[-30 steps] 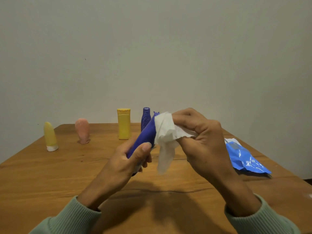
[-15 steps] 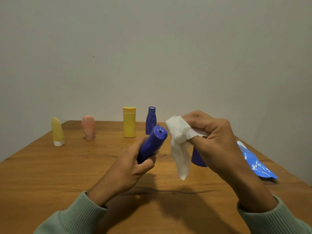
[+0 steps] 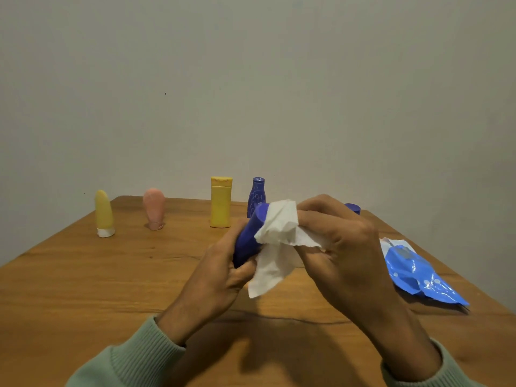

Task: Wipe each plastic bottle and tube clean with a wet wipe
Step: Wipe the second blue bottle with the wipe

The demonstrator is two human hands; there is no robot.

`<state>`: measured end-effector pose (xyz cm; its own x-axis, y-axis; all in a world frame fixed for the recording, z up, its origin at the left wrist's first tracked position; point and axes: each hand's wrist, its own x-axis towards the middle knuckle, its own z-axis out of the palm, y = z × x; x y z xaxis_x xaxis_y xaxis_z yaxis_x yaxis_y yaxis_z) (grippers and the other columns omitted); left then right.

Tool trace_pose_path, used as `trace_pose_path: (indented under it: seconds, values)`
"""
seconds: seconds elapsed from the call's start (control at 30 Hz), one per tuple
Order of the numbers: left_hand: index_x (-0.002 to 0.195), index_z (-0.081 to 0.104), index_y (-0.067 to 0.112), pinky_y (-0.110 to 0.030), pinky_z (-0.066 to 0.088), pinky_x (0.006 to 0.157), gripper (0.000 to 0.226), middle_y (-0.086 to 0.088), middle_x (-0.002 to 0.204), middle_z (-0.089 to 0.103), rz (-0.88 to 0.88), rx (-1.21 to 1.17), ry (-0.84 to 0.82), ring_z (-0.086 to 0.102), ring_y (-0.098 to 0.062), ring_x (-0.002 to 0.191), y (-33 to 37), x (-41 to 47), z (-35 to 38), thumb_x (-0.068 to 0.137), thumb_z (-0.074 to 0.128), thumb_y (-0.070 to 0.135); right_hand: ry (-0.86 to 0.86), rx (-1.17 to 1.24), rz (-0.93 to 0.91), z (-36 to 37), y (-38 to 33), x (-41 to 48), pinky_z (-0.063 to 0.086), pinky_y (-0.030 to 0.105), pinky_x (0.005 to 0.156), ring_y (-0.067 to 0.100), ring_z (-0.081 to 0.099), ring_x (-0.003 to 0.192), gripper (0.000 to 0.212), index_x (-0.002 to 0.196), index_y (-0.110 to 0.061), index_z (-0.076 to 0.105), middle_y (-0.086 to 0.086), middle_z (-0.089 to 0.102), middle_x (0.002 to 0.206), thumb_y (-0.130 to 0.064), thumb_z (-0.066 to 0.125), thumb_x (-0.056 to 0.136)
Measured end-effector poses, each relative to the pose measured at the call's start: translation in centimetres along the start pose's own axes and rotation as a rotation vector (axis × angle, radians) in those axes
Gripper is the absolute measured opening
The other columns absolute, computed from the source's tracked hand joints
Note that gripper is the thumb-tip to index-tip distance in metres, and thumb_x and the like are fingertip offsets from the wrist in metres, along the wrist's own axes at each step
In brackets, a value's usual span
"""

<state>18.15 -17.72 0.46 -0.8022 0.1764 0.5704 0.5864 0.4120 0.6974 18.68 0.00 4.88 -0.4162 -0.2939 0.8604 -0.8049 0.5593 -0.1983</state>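
Left hand (image 3: 220, 270) grips blue bottle (image 3: 249, 238) over desk (image 3: 83, 280); right hand (image 3: 335, 247) pinches wet wipe (image 3: 276, 241) against bottle top.

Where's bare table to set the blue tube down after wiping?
Widest bare patch: near-left table, in front of the yellow tube and pink tube, left of the left hand. Crowded: back row at yellow bottle and dark blue bottle; wipes pack fills the right edge.
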Motion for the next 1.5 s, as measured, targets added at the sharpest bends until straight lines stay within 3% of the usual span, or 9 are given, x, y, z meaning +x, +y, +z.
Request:
trace_pose_path:
  seconds: [0.13,0.3,0.4,0.7,0.87,0.97,1.23,1.33,1.5]
  values:
    - [0.111,0.045,0.043,-0.020,0.053,0.070,0.039,0.009,0.092,0.062,0.013,0.022,-0.015,0.060,-0.009,0.084,0.09,-0.08,-0.23,0.092,0.059,0.013,-0.046,0.111,0.000,0.21,-0.25,-0.20,0.044,0.005,0.077,0.004,0.052,0.098,0.028,0.108,-0.013,0.066,-0.002,0.057,0.104,-0.012,0.064,0.080]
    - [0.107,0.046,0.039,-0.009,0.046,0.069,0.032,0.015,0.088,0.059,0.027,0.011,-0.038,0.058,0.009,0.086,0.30,-0.15,-0.11,0.091,0.061,0.015,-0.124,0.143,-0.106,-0.29,-0.28,-0.08,0.045,0.008,0.080,0.005,0.049,0.107,0.036,0.113,-0.025,0.060,-0.003,0.053,0.112,-0.014,0.065,0.079]
    - [0.112,0.049,0.031,-0.016,0.046,0.059,0.020,0.019,0.073,0.062,-0.008,-0.082,-0.071,0.058,0.001,0.064,0.31,-0.11,0.34,0.092,0.052,0.028,-0.043,0.079,-0.075,-0.32,0.04,0.06,0.042,0.005,0.079,0.002,0.050,0.100,0.039,0.111,-0.016,0.064,-0.004,0.055,0.106,-0.008,0.071,0.074]
    - [0.100,0.046,0.033,-0.008,0.045,0.062,0.021,0.006,0.081,0.057,-0.034,-0.010,-0.061,0.059,0.010,0.075,0.97,-0.45,0.31,0.093,0.056,0.016,-0.080,-0.094,-0.093,-0.12,-0.37,-0.28,0.036,-0.001,0.088,0.003,0.050,0.101,0.035,0.106,-0.013,0.065,0.002,0.058,0.110,-0.014,0.074,0.072]
    - [0.091,0.049,0.029,-0.012,0.039,0.048,0.031,0.013,0.064,0.059,-0.019,-0.019,-0.045,0.048,-0.001,0.050,0.59,-0.31,0.46,0.092,0.054,-0.001,-0.022,-0.073,-0.038,-0.17,-0.21,-0.05,0.042,0.003,0.079,0.003,0.051,0.093,0.025,0.100,-0.010,0.067,0.000,0.060,0.102,-0.021,0.071,0.077]
    - [0.106,0.051,0.028,-0.013,0.041,0.053,0.023,0.018,0.068,0.058,-0.016,-0.044,-0.053,0.051,0.002,0.055,0.31,-0.26,0.48,0.093,0.058,0.009,-0.050,-0.127,-0.115,-0.29,-0.38,-0.17,0.042,0.006,0.085,0.007,0.053,0.096,0.031,0.098,-0.009,0.067,0.003,0.061,0.104,-0.016,0.078,0.070]
    - [0.103,0.050,0.029,-0.012,0.044,0.055,0.016,0.024,0.073,0.062,-0.039,-0.053,-0.068,0.056,0.004,0.061,0.56,-0.38,0.55,0.093,0.056,0.018,-0.062,-0.126,-0.089,-0.29,-0.45,-0.27,0.054,0.027,0.078,0.015,0.058,0.097,0.033,0.101,-0.012,0.065,0.002,0.060,0.108,-0.014,0.078,0.071]
    - [0.106,0.049,0.030,-0.011,0.046,0.059,0.021,0.012,0.076,0.062,-0.037,-0.042,-0.051,0.059,0.005,0.067,0.81,-0.42,0.63,0.087,0.055,0.032,-0.079,-0.126,-0.126,-0.38,-0.44,-0.18,0.053,0.027,0.080,0.017,0.057,0.102,0.034,0.105,-0.012,0.064,0.003,0.060,0.111,-0.017,0.071,0.072]
    - [0.099,0.048,0.032,-0.011,0.044,0.056,0.022,0.016,0.071,0.061,-0.030,-0.009,-0.040,0.058,0.004,0.062,0.68,-0.37,0.63,0.093,0.058,0.013,-0.075,-0.085,-0.030,-0.28,-0.41,-0.20,0.054,0.026,0.079,0.012,0.057,0.097,0.028,0.104,-0.014,0.064,-0.002,0.058,0.110,-0.024,0.068,0.078]
